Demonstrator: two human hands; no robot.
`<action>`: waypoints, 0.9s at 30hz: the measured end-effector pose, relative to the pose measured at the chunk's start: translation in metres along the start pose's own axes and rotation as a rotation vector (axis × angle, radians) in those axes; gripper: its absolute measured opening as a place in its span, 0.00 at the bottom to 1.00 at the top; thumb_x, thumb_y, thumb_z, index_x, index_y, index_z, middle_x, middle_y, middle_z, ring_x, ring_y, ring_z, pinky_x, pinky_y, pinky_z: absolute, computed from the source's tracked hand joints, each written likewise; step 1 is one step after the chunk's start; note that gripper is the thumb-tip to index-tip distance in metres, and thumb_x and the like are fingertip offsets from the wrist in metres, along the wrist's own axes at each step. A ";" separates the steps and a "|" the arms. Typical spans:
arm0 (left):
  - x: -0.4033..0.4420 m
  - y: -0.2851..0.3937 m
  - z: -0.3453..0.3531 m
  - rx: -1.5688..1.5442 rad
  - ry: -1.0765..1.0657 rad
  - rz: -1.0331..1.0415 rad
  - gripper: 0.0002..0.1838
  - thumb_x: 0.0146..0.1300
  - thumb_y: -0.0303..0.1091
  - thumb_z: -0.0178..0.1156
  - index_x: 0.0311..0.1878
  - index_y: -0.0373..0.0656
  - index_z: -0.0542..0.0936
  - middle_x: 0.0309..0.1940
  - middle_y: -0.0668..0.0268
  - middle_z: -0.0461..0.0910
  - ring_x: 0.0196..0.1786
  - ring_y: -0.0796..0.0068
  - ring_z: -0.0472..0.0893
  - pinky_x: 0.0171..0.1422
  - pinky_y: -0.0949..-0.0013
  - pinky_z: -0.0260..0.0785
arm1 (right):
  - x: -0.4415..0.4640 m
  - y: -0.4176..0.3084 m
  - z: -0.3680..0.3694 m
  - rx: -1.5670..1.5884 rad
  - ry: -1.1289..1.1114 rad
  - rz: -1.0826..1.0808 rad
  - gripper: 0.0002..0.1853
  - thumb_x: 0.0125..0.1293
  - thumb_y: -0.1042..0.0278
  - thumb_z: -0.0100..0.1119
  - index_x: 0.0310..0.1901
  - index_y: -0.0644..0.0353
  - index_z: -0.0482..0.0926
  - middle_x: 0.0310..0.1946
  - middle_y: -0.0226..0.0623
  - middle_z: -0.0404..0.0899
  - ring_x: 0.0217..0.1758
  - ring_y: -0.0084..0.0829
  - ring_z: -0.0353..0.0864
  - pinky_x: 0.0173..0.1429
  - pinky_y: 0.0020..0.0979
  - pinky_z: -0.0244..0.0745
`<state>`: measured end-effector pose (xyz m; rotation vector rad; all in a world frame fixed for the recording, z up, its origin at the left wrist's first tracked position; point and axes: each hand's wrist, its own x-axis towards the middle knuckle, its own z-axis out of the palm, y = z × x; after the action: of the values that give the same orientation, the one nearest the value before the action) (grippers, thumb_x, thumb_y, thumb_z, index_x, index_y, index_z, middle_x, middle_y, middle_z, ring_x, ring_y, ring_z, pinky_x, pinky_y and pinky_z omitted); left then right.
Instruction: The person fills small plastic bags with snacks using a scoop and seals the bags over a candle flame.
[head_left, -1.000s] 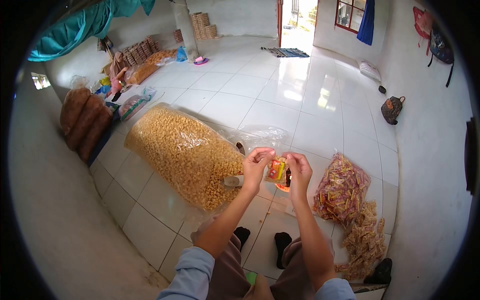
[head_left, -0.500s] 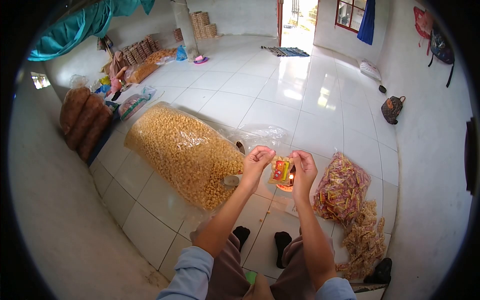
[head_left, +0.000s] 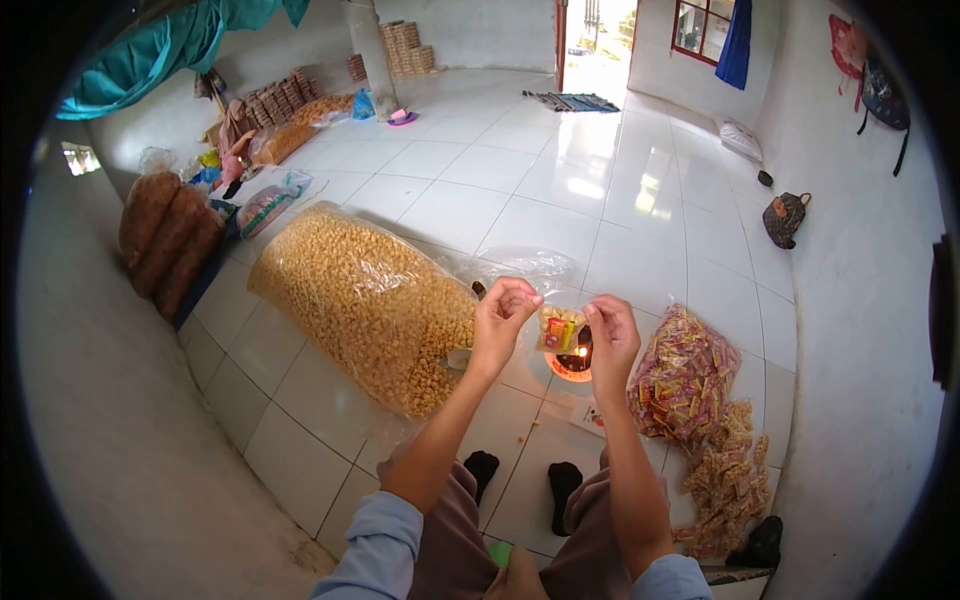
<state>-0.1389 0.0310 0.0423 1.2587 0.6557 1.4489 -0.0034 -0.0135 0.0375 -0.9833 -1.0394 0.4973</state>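
My left hand (head_left: 508, 318) pinches the upper left corner of a small clear packet (head_left: 560, 329), and my right hand (head_left: 612, 335) pinches its upper right corner. Snack pieces and a red and yellow label show inside the packet, which hangs upright between my hands. Just below it on the floor, a small flame (head_left: 583, 351) burns over an orange-rimmed dish (head_left: 570, 372). Left of my hands lies a large clear bag of golden snack pieces (head_left: 350, 290); a pale scoop (head_left: 459, 358) at its mouth is partly hidden by my left hand.
At the right are a bag of labelled packets (head_left: 685, 375) and a heap of filled packets (head_left: 730, 485). Brown sacks (head_left: 170, 240) lean at the left wall. Another person (head_left: 235, 140) sits at the back left. An empty plastic bag (head_left: 530, 264) lies beyond my hands.
Both hands have risen slightly and moved a little apart, stretching the packet's top edge. The packet has moved up, and more of the flame and dish shows beneath it.
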 end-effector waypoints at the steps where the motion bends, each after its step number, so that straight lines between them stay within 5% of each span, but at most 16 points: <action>1: -0.001 0.004 0.000 0.000 0.000 -0.001 0.05 0.56 0.24 0.60 0.34 0.39 0.74 0.30 0.71 0.76 0.32 0.86 0.72 0.41 0.81 0.65 | 0.000 0.002 -0.001 -0.070 -0.031 -0.043 0.04 0.60 0.78 0.53 0.35 0.66 0.77 0.32 0.33 0.76 0.35 0.20 0.74 0.39 0.20 0.69; 9: -0.003 0.009 -0.006 0.263 -0.030 -0.022 0.05 0.55 0.25 0.60 0.35 0.37 0.79 0.30 0.69 0.79 0.33 0.86 0.75 0.39 0.82 0.67 | 0.001 -0.005 -0.003 -0.115 -0.080 -0.020 0.07 0.58 0.78 0.55 0.38 0.64 0.80 0.34 0.34 0.77 0.35 0.21 0.75 0.39 0.20 0.70; 20: -0.002 0.005 -0.011 0.242 0.024 0.005 0.05 0.57 0.25 0.59 0.36 0.36 0.78 0.31 0.68 0.78 0.34 0.86 0.75 0.40 0.81 0.68 | 0.001 -0.009 -0.002 -0.184 -0.128 0.026 0.08 0.53 0.77 0.61 0.36 0.61 0.81 0.32 0.31 0.78 0.32 0.20 0.75 0.37 0.20 0.69; 27: -0.002 0.005 -0.012 0.233 0.022 -0.009 0.05 0.58 0.26 0.58 0.36 0.35 0.78 0.30 0.68 0.78 0.34 0.85 0.75 0.40 0.81 0.68 | 0.000 -0.003 -0.001 -0.383 -0.160 -0.148 0.06 0.53 0.75 0.61 0.34 0.60 0.81 0.29 0.32 0.75 0.29 0.25 0.73 0.34 0.24 0.69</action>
<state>-0.1523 0.0302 0.0426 1.4176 0.8636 1.4105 -0.0026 -0.0157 0.0397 -1.2053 -1.3728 0.2610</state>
